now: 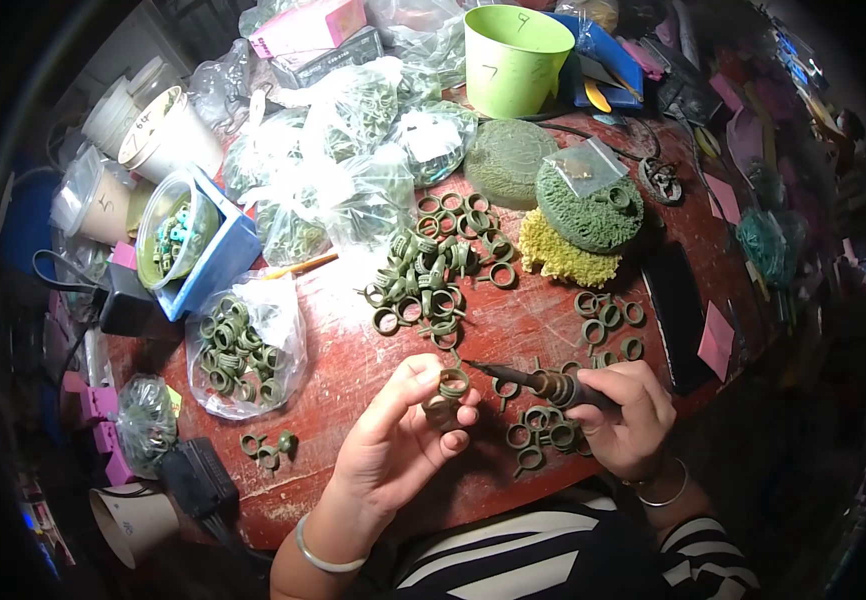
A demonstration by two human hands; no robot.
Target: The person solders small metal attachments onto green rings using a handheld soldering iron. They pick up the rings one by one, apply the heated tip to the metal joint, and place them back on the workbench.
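Observation:
My left hand (390, 450) holds a small green ring piece (453, 384) upright between its fingers, with a darker object beneath it that I cannot make out clearly. My right hand (621, 418) grips a black pen-like heated tool (545, 384), its thin tip pointing left, just above the ring. Behind my hands lies a pile of green rings (416, 275). Smaller groups of rings (531, 436) lie beside and below the tool, and more (605, 315) are at the right.
The red worktable (333, 310) holds bagged rings (243, 355), plastic bags (353, 110), a blue bin (223, 250), a lime bucket (513, 65) and round green pads (583, 215). A black phone-like slab (673, 315) lies at the right. A black box (198, 478) and paper cup (133, 525) sit front left.

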